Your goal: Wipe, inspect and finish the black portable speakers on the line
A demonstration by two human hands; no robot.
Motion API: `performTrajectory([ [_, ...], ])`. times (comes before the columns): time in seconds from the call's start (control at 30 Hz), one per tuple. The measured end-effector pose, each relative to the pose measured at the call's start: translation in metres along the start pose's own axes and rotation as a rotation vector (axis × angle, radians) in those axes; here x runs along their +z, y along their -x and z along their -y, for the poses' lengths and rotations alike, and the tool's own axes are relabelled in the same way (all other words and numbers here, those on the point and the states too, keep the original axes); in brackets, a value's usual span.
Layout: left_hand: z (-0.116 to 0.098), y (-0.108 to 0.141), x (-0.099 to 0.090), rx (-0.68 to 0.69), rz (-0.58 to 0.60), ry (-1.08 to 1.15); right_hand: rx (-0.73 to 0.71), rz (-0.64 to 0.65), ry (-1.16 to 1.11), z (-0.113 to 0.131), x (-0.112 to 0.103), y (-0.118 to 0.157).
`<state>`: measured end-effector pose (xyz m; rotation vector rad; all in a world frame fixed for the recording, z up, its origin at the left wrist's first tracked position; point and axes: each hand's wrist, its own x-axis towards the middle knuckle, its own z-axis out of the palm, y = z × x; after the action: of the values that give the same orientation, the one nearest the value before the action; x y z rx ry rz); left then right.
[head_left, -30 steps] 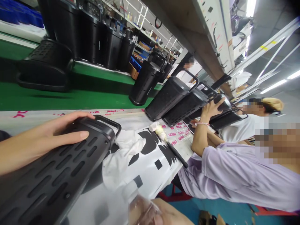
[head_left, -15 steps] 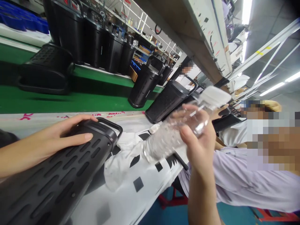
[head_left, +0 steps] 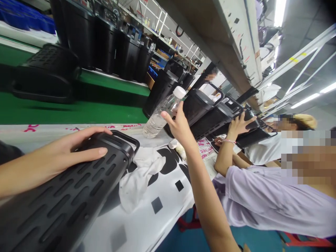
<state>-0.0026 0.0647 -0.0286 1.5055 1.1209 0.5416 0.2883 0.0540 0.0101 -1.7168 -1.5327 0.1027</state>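
Observation:
My left hand [head_left: 78,150] grips the handle end of a black slotted case [head_left: 76,192], thumb along the slots and fingers over the far edge. The case lies slanted at the lower left, its loop handle [head_left: 128,138] pointing right. My right hand [head_left: 180,124] is around a clear plastic bottle [head_left: 157,122] with a white cap, thumb on the near side and the other fingers partly hidden behind. The bottle leans slightly, its base at the back edge of the worktable. A crumpled white cloth [head_left: 139,175] lies between the case and my right forearm.
Several black cases with handles stand along the green conveyor [head_left: 112,105]; another case [head_left: 47,77] lies on it. A co-worker in a pale lilac shirt [head_left: 262,199] sits at the right, a hand [head_left: 240,124] on a black case. A shelf beam [head_left: 210,28] hangs overhead.
My right hand has brought the bottle left and away from me, from a tilted position in the air to nearly upright at the table's back edge. My left hand stays on the case.

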Motion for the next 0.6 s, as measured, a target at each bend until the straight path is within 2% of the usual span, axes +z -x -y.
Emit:
performTrajectory([
  [0.07,0.003,-0.002,-0.002,-0.022,0.022,0.017,0.037,-0.037,0.178,0.022,-0.024,0.024],
  [0.1,0.004,-0.004,-0.003,-0.024,0.031,0.008,-0.001,-0.075,0.226,0.035,-0.033,0.041],
  [0.13,0.005,-0.005,-0.004,-0.019,0.033,-0.003,-0.098,-0.101,0.231,0.046,-0.039,0.061],
  [0.17,0.007,-0.006,-0.005,-0.011,0.034,-0.005,-0.202,-0.051,0.186,0.056,-0.039,0.083],
  [0.23,0.009,-0.007,-0.005,0.000,0.028,0.001,-0.372,0.289,0.023,0.067,-0.024,0.126],
  [0.27,0.010,-0.008,-0.005,-0.005,0.024,0.010,-0.422,0.377,0.038,0.067,-0.010,0.146],
  [0.3,0.011,-0.009,-0.005,-0.017,0.026,0.020,-0.421,0.367,0.110,0.065,0.008,0.162],
  [0.37,0.014,-0.011,-0.005,-0.035,0.029,0.024,-0.332,0.299,0.283,0.053,0.041,0.184],
  [0.43,0.017,-0.014,-0.006,-0.021,0.038,0.020,-0.269,0.274,0.350,0.041,0.061,0.192],
  [0.47,0.019,-0.015,-0.006,-0.012,0.044,0.020,-0.247,0.304,0.316,0.036,0.064,0.191],
  [0.53,0.019,-0.016,-0.006,-0.007,0.055,0.026,-0.147,0.438,0.143,0.029,0.056,0.181],
  [0.6,0.017,-0.013,-0.004,-0.021,0.050,0.060,0.089,0.575,-0.102,0.026,0.039,0.166],
])
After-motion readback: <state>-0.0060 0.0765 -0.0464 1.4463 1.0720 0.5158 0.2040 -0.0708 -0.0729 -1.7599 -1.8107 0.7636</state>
